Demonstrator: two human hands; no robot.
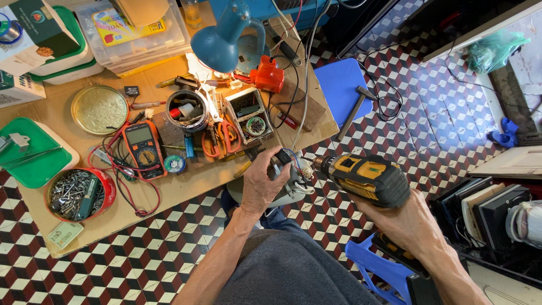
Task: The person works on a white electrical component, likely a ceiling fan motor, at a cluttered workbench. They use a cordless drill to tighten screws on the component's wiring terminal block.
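Cluttered cardboard-topped table (186, 178), multimeter (144, 148), screw tin (78, 194).

Bright, even daylight, strongest from far right. Shadows soft and short under the desk lamp (226, 39) and drill (367, 178). Mild glare on the round brass lid (99, 109). Sharp centre; wide-angle bending at edges.

Single head-worn view, looking steeply down, close over the cluttered worktop (169, 186) edge and tiled floor (440, 124); no second view.

Green-white cartons (34, 31), orange multimeter's grey screen (139, 135)
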